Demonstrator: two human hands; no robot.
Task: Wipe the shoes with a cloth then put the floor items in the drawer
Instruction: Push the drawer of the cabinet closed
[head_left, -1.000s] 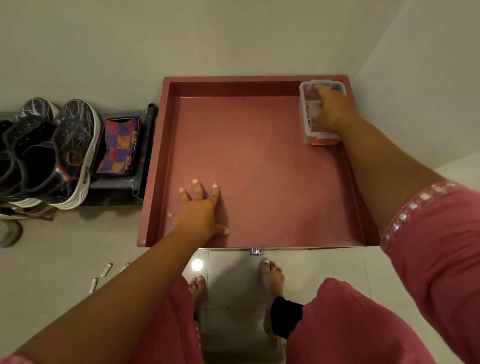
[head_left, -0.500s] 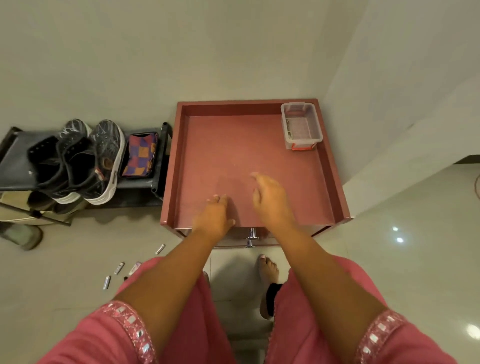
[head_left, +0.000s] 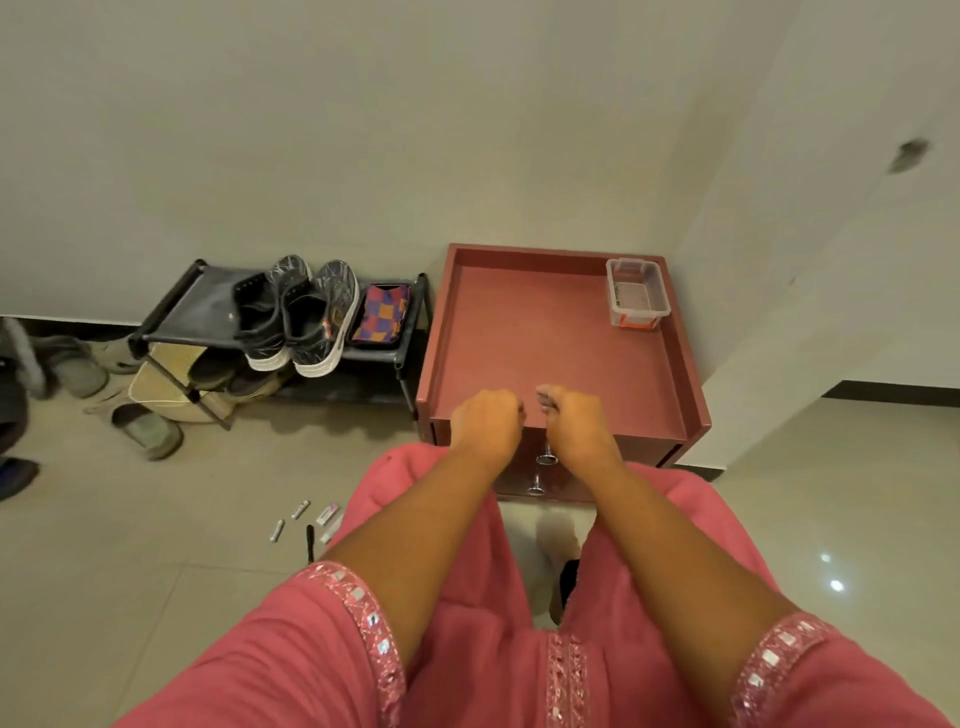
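Pale floor tiles run from the near edge up to a plain wall, and a second wall closes the right side, so the red cabinet sits tucked into the far right corner with open floor only to its near and left sides. Its top is a shallow tray with a raised rim, bare apart from a small clear plastic box in the far right corner, close against the rim. Two round metal knobs show on the near front face, one above the other. Just left of the cabinet stands a low black shoe rack; a pair of dark shoes with white soles rests on its top shelf, and a checked cloth lies beside them at the rack's right end. More footwear lies under the rack and on the floor to its left. Several small floor items are scattered on the tiles near left of the cabinet, beside the pink garment. Both forearms reach forward side by side over the cabinet's near edge. The left hand and the right hand are close together but apart, fingers curled under, with nothing visible in either.
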